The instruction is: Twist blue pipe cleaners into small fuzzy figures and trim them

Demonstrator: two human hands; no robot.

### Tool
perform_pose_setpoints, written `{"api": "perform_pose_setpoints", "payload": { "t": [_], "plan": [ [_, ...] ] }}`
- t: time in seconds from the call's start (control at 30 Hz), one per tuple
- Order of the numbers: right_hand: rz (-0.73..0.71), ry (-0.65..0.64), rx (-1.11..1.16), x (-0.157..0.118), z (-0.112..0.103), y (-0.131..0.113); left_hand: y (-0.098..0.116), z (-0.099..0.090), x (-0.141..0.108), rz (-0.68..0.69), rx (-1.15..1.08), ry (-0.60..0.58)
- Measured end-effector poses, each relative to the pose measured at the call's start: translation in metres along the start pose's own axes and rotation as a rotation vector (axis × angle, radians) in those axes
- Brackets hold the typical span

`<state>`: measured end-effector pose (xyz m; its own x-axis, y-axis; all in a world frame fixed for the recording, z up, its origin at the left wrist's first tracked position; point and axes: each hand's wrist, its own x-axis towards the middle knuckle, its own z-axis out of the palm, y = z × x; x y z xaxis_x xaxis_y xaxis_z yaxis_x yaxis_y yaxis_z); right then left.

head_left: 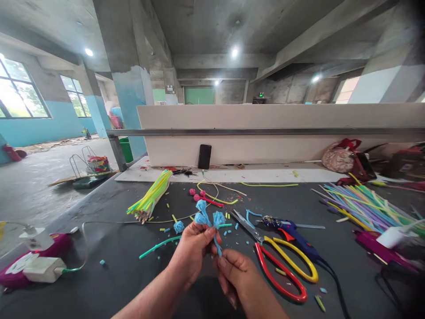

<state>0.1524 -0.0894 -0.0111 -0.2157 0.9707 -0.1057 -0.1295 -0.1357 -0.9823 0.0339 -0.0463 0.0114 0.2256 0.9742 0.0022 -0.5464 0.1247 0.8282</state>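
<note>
My left hand (192, 248) pinches a small sprig of blue pipe-cleaner flowers (218, 219) just below the heads. Lower down, my right hand (237, 270) grips the twisted blue stem between thumb and fingers. Three fluffy blue heads stick up above my hands. Beside my left hand lie a separate blue flower head (178, 227) and a green pipe cleaner (159, 246). Large scissors (283, 261) with one red and one yellow handle rest to the right of my right hand, blades partly apart. A blue glue gun (297, 237) lies just past them.
A bundle of yellow-green pipe cleaners (151, 195) lies at left, mixed colours (358, 204) at right. Pink flower heads (196, 197) lie ahead. A phone (204, 157) leans on the back board. Purple power strips (56, 248) and a cable lie at the sides; cut bits are scattered about.
</note>
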Motion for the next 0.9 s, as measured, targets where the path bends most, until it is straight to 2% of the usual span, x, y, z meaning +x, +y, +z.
{"api": "perform_pose_setpoints", "payload": {
  "t": [0.1,0.2,0.27,0.33,0.5,0.77,0.9],
  "plan": [
    [0.015,-0.039,-0.079,0.000,-0.003,0.003,0.001,-0.003,0.000,-0.024,0.003,-0.030],
    [-0.136,-0.039,-0.310,-0.002,-0.013,-0.010,0.003,-0.007,0.001,-0.040,-0.004,-0.075],
    [-0.314,0.087,-0.427,-0.004,-0.019,-0.022,0.004,-0.008,0.001,-0.052,-0.018,-0.118],
    [-0.434,0.213,-0.466,-0.006,-0.021,-0.030,0.004,-0.008,-0.001,-0.083,-0.033,-0.168],
    [-0.589,0.352,-0.443,-0.009,-0.015,-0.033,-0.003,-0.006,-0.005,-0.178,-0.055,-0.238],
    [-0.597,0.333,-0.454,-0.009,-0.010,-0.029,-0.011,-0.008,-0.006,-0.215,0.007,-0.272],
    [-0.486,0.247,-0.348,-0.007,-0.014,-0.026,-0.010,-0.008,-0.006,-0.187,-0.002,-0.263]
  ]
}}
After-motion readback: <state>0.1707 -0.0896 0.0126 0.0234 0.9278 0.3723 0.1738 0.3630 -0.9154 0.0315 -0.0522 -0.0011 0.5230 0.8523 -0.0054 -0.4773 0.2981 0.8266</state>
